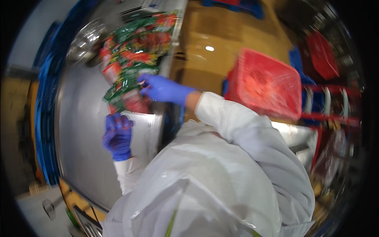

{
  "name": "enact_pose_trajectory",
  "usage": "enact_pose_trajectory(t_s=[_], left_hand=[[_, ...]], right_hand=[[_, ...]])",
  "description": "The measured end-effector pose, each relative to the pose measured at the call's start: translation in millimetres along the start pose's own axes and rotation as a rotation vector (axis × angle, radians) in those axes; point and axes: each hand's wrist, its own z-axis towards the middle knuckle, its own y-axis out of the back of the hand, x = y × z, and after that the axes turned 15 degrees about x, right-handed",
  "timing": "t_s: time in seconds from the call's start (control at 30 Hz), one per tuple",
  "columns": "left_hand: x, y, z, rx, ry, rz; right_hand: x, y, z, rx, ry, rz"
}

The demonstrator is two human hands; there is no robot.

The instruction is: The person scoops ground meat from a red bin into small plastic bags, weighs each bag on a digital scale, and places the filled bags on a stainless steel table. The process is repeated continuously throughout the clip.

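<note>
Both of my hands wear blue-purple gloves. Over the right edge of a spread of green and red plastic packs (134, 59), my right hand (162, 89) has bent fingers; blur hides whether they pinch a pack. The nearest pack (133, 99) has a clear window with pinkish-red contents, and its end lies beside those fingers. My left hand (119, 136) hovers or rests over the stainless steel table (86, 124), just below the nearest packs. Its fingers curl inward with nothing visible in them, and reddish smears mark the glove.
A shiny metal bowl (87, 41) stands at the table's far left. On my right is a red plastic tub (269, 84), lined with clear film and holding orange-red contents. Blue pallets (46, 118) run along the table's left side. A red ladder-like frame (328, 103) stands beyond the tub.
</note>
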Motion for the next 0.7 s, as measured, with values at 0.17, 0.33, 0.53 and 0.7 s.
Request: enact_pose_trajectory(t_s=[0.17, 0.33, 0.53, 0.7], left_hand=[[67.5, 4.6, 68.6, 0.096, 0.26, -0.003], [175.4, -4.8, 122.6, 0.213, 0.624, -0.313], [303.7, -93.1, 142.8, 0.463, 1.003, -0.507], [364.9, -157.6, 129.3, 0.538, 1.155, -0.525]], right_hand=[[-27.1, 33.8, -151.3, -0.367, -0.399, -0.237], [54.6, 19.5, -391.9, -1.4, -0.541, -0.082], [136.1, -183.8, -659.0, -1.8, -1.908, -0.545], [86.5, -232.7, -624.8, -1.634, -1.814, 0.044]])
